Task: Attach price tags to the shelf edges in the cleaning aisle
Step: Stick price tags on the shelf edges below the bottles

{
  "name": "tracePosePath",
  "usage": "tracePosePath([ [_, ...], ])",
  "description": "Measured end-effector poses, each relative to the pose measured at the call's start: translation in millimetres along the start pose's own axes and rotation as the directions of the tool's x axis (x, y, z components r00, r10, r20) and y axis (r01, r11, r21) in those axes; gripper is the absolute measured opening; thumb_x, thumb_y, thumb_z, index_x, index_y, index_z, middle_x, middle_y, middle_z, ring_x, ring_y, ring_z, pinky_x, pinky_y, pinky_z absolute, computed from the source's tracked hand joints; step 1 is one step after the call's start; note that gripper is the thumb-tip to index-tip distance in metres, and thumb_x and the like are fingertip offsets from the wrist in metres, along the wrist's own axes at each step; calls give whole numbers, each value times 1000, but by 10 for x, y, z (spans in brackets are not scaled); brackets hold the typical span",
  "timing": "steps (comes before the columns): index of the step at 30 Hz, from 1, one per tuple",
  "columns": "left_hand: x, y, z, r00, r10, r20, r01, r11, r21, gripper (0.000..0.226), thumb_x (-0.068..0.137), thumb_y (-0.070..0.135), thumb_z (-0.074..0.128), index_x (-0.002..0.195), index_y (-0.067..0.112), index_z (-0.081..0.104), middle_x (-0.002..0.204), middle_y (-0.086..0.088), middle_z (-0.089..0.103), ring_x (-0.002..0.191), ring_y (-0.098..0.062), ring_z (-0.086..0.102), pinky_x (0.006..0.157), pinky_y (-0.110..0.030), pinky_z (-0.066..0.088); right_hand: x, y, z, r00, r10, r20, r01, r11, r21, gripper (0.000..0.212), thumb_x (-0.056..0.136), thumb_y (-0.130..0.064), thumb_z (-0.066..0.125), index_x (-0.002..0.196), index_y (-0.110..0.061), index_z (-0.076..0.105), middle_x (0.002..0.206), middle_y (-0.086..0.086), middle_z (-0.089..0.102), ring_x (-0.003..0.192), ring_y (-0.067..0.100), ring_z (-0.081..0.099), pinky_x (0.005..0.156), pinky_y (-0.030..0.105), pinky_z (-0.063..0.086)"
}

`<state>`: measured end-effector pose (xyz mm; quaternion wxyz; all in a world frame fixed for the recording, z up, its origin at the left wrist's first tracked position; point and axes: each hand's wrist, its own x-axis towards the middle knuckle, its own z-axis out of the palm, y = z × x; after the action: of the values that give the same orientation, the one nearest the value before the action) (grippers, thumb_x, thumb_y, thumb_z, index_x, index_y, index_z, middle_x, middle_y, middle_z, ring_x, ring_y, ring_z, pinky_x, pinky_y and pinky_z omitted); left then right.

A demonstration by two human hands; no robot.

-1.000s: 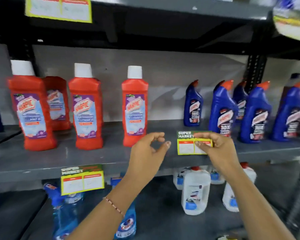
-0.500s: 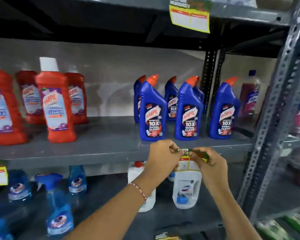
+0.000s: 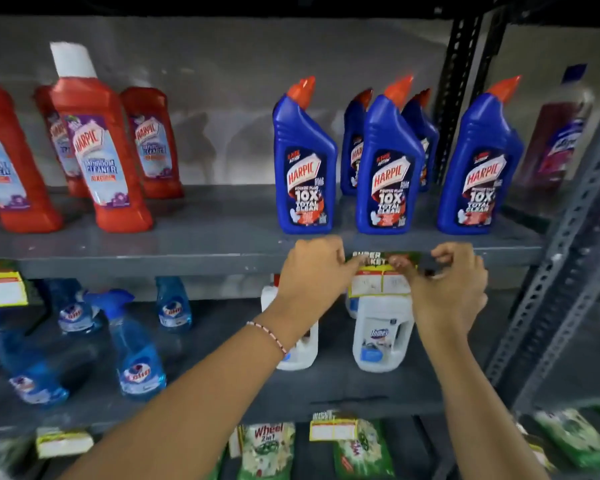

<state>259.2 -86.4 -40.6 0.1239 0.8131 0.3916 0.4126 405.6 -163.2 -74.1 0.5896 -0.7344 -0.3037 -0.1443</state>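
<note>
A green, yellow and white price tag [image 3: 380, 277] lies against the front edge of the grey shelf [image 3: 187, 263], below the blue Harpic bottles [image 3: 388, 168]. My left hand [image 3: 314, 268] pinches the tag's upper left corner. My right hand [image 3: 447, 282] presses its upper right part with fingertips against the shelf edge. The tag's lower half hangs below the edge, in front of a white jug [image 3: 381, 334].
Red Harpic bottles [image 3: 101, 150] stand at the left of the same shelf. Another tag [image 3: 2, 289] hangs at far left. Blue spray bottles [image 3: 136, 348] sit below. Two more tags [image 3: 333, 427] hang on the lower edge above green packets. A perforated upright [image 3: 575, 237] stands at right.
The view swung right and closed in. The tag, held in front of the shelf by my right hand, now sits on the shelf edge with both hands on it.
</note>
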Motion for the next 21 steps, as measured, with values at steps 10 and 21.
tracePosePath([
  [10, -494, -658, 43, 990, 123, -62, -128, 988, -88, 45, 87, 28, 66, 53, 16, 38, 47, 1, 39, 44, -17, 37, 46, -34, 45, -474, 432, 354, 979, 166, -116, -120, 938, 325, 16, 90, -15, 57, 83, -15, 43, 82, 11, 50, 69, 17, 43, 64, 16, 38],
  [21, -1972, -1896, 1297, 479, -593, 647, 811, 581, -68, 13, 89, 12, 64, 93, 0, 67, 75, -21, 67, 37, -4, 56, 36, -20, 46, -1876, 2176, 1004, 463, 720, 517, -728, 642, -241, 25, 71, 5, 79, 81, 5, 56, 75, 10, 60, 66, 14, 58, 58, 23, 44],
])
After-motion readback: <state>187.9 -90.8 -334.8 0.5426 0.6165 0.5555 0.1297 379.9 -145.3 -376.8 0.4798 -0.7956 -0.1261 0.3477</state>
